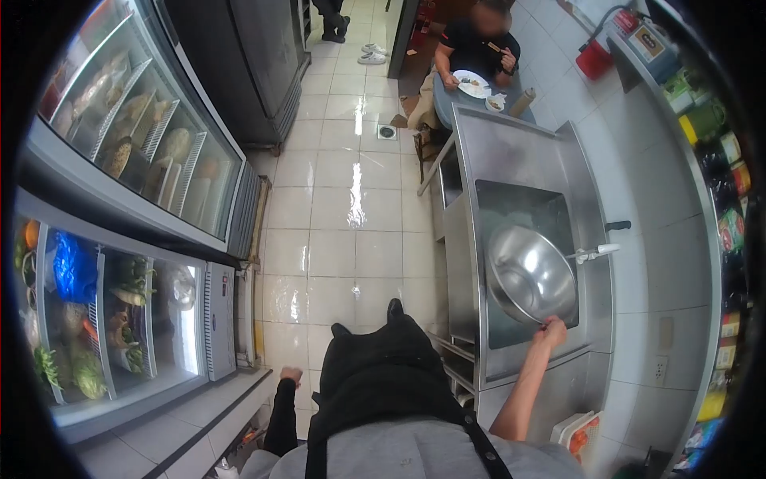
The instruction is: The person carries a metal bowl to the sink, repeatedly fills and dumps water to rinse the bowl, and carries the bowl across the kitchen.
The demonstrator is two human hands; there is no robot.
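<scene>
A large round metal bowl (533, 273) is tilted inside the steel sink (523, 199), under the white tap (594, 254). My right hand (550, 331) is closed on the bowl's near rim, its forearm bare. To the left, away from the sink, my left hand (291, 374) hangs beside my body below a black sleeve, fingers curled with nothing visible in them. The sink basin looks wet and greyish around the bowl.
Glass-door fridges (215, 307) with food line the left side. A person (479, 40) sits eating beyond the sink. Another person's legs (333, 17) show at the far end. Shelves of packages (730, 231) run along the right wall. The tiled floor (335, 251) looks shiny.
</scene>
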